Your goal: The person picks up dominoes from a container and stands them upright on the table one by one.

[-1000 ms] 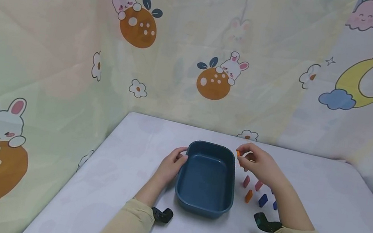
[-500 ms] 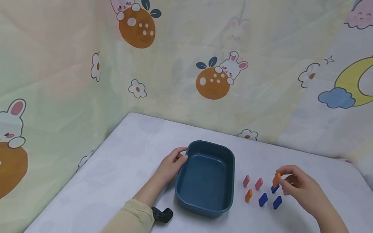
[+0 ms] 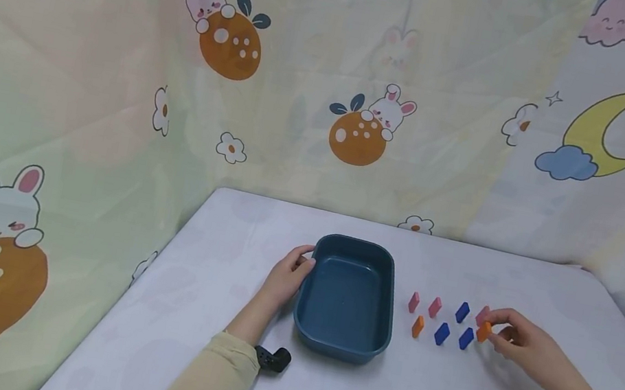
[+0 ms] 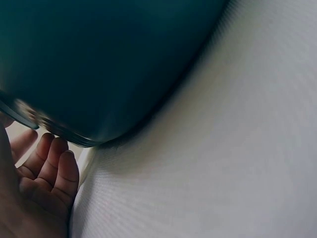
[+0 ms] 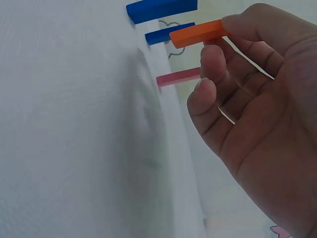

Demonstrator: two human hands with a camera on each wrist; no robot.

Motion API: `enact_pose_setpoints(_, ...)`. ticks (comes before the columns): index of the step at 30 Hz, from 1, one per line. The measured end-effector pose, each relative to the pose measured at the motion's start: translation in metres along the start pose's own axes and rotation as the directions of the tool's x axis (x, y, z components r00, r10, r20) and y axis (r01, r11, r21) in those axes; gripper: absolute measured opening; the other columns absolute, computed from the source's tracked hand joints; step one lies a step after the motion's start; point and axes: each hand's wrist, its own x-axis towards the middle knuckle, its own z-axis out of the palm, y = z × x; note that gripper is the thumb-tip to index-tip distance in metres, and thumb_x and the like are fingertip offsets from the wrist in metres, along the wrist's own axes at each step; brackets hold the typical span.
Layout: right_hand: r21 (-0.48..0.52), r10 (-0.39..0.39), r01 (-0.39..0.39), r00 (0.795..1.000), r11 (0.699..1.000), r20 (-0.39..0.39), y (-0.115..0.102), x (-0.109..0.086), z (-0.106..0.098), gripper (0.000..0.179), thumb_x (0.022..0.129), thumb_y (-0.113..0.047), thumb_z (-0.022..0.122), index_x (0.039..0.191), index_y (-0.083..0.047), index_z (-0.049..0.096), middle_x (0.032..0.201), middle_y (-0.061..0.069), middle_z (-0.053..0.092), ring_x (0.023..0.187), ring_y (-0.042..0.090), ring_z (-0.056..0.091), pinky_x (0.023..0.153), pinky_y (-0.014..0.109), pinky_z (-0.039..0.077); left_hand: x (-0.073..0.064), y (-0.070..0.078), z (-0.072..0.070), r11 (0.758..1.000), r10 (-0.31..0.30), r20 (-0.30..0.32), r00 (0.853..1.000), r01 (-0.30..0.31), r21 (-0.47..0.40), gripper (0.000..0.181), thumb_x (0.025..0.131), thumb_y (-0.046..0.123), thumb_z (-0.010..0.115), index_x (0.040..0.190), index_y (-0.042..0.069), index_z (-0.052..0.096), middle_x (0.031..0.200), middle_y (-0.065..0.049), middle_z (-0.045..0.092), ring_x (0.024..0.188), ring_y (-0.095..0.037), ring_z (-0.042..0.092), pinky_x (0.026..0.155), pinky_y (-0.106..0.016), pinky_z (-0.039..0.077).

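Note:
My left hand point(image 3: 287, 275) holds the left rim of a dark blue-green rectangular tub point(image 3: 337, 349), its thumb and fingers at the edge. In the left wrist view, several fingers point(image 4: 52, 166) lie against the tub's outer end. With thumb and fingertips my right hand point(image 3: 525, 344) pinches a small orange block point(image 3: 484, 332), flat and domino-shaped, upright at the right end of the front row. Behind it stands a pink block point(image 3: 482, 315), partly covered by the hand. A blue block point(image 3: 466, 338) is just left of the orange one.
Other upright blocks form two rows right of the tub: pink ones point(image 3: 435, 307), blue ones point(image 3: 441, 334) and an orange one point(image 3: 417, 326). The white-covered table point(image 3: 258, 220) meets a printed cloth backdrop point(image 3: 295, 80) behind and at the left.
My right hand has carried the orange block from beside the tub's back right corner rightward and toward me, to the front row's right end. The left hand and tub have stayed put.

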Motion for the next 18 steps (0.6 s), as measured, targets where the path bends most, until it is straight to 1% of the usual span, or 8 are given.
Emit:
enact_pose_setpoints(4,0.030,0.023,-0.023,1.000,0.999,0.018,0.005,0.000,0.004,0.035,0.097,-0.027,0.063,0.127,-0.013,0.053,0.123,0.012,0.060,0.086,0.012,0.057,0.068,0.026,0.051,0.000,-0.001,0.000,1.000,0.003,0.002,1.000,-0.003,-0.004,0.041,0.100,0.043,0.050,0.140,0.032,0.052,0.107,-0.002,0.063,0.085,-0.018,0.057,0.072,-0.030,0.047)
enact_pose_setpoints(7,0.059,0.024,-0.026,0.999,0.998,0.034,0.007,0.000,0.007,0.034,0.097,-0.025,0.063,0.127,-0.012,0.053,0.123,0.014,0.059,0.084,0.015,0.057,0.067,0.027,0.052,0.000,-0.001,0.000,1.000,0.000,-0.001,1.000,0.000,-0.001,0.041,0.100,0.043,0.050,0.140,0.033,0.052,0.107,-0.001,0.063,0.086,-0.017,0.057,0.072,-0.030,0.048)
enact_pose_setpoints(13,0.095,0.020,-0.024,0.999,0.995,0.048,0.014,0.001,0.010,0.034,0.097,-0.024,0.062,0.127,-0.011,0.052,0.125,0.014,0.057,0.082,0.015,0.060,0.068,0.027,0.053,-0.001,-0.001,0.000,1.000,-0.002,-0.002,1.000,0.002,0.001,0.042,0.100,0.045,0.049,0.140,0.033,0.051,0.108,-0.002,0.063,0.086,-0.017,0.057,0.073,-0.030,0.048)
enact_pose_setpoints(18,0.116,0.019,-0.024,0.999,0.993,0.043,0.016,0.002,0.012,0.035,0.096,-0.022,0.062,0.127,-0.010,0.051,0.124,0.015,0.057,0.081,0.014,0.060,0.067,0.027,0.053,-0.001,-0.001,0.000,1.000,-0.003,-0.001,1.000,0.003,-0.004,0.041,0.100,0.046,0.049,0.140,0.034,0.052,0.109,-0.002,0.063,0.086,-0.018,0.058,0.073,-0.030,0.048)
